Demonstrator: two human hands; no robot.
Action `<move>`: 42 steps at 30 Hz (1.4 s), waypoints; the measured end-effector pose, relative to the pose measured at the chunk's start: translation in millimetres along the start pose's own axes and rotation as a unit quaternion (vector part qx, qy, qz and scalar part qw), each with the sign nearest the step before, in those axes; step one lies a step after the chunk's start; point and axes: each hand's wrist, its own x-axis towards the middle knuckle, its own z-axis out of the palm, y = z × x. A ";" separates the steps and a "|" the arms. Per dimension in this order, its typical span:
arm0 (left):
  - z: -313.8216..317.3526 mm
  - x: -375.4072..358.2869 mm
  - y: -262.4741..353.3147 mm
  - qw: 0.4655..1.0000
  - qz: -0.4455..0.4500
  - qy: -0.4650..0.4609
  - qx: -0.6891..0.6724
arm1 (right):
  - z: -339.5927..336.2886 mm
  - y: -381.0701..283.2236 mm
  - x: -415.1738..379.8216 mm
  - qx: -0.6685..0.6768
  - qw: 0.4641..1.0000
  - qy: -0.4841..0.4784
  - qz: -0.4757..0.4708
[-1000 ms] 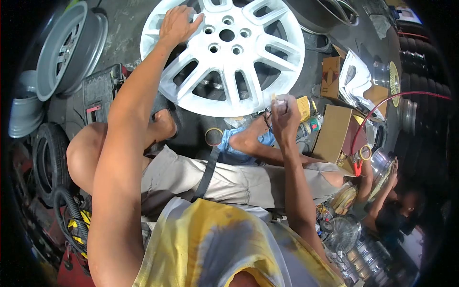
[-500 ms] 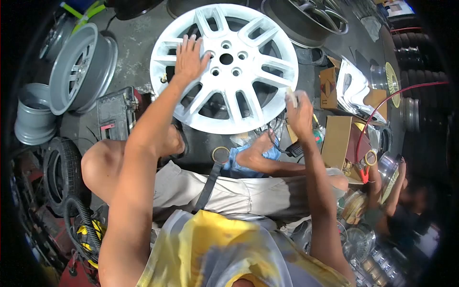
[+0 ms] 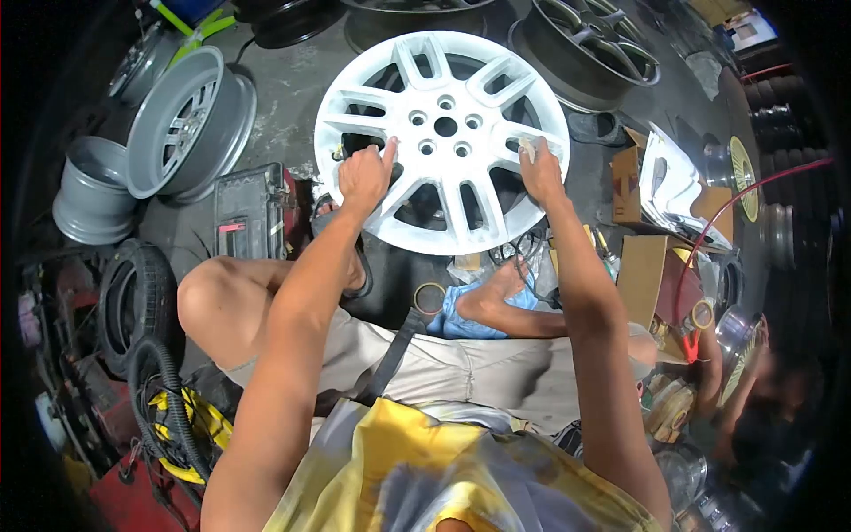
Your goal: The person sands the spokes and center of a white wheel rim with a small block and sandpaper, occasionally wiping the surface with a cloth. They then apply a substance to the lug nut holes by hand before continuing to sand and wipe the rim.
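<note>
A white-coated alloy wheel rim (image 3: 443, 161) lies face up on the floor before me, its slotted spokes and bolt holes showing. At its lower left, my left hand (image 3: 364, 180) has its fingers curled over a spoke, with the thumb stretched toward the hub. On the right side of the face, my right hand (image 3: 541, 175) is closed around a small pale folded piece (image 3: 529, 144), which touches a spoke. That piece looks like sandpaper, though most of it is covered by the fingers.
Grey wheel rims (image 3: 151, 133) stand at the left beside a dark toolbox (image 3: 248, 213). More rims (image 3: 585, 62) lie at the back. Cardboard boxes (image 3: 643, 275) and a red hose (image 3: 718, 208) are at the right. A tape roll (image 3: 430, 298) lies near my foot. Another person's arm (image 3: 740, 377) shows at lower right.
My left hand has gone from lying flat on the spokes to curled at the lower left. My right hand has moved from the outer edge inward onto a spoke.
</note>
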 end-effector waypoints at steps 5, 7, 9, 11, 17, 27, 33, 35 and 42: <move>3.3 29.0 -13.4 0.997 0.030 0.072 0.007 | 2.4 -15.2 -34.0 0.022 0.999 0.023 0.021; 2.3 62.9 -26.6 0.997 0.055 0.038 0.046 | 20.7 -24.8 -62.5 0.057 0.995 0.066 0.044; -6.0 96.9 -35.5 0.989 0.126 -0.007 0.078 | 43.1 -28.2 -98.2 0.100 0.991 0.068 0.061; -8.3 129.7 -35.4 0.975 0.190 -0.008 0.115 | 43.1 -67.4 -128.0 0.137 0.986 0.041 0.086; 25.8 187.9 -55.9 0.895 0.388 0.131 0.177 | -9.7 -67.5 -180.3 0.154 0.985 0.058 0.057; 34.4 107.9 -9.7 0.936 0.273 0.215 0.056 | -29.6 -22.1 -184.0 0.099 0.980 0.166 0.048; 32.4 101.3 -6.1 0.932 0.269 0.233 0.074 | -5.7 -26.8 -160.8 0.064 0.985 0.160 0.016; 32.6 102.0 -8.0 0.931 0.271 0.233 0.068 | -1.7 -28.3 -146.6 0.039 0.985 0.169 -0.017; 36.5 105.8 -8.6 0.931 0.276 0.227 0.075 | -14.6 -9.1 -203.6 0.076 0.986 0.148 -0.022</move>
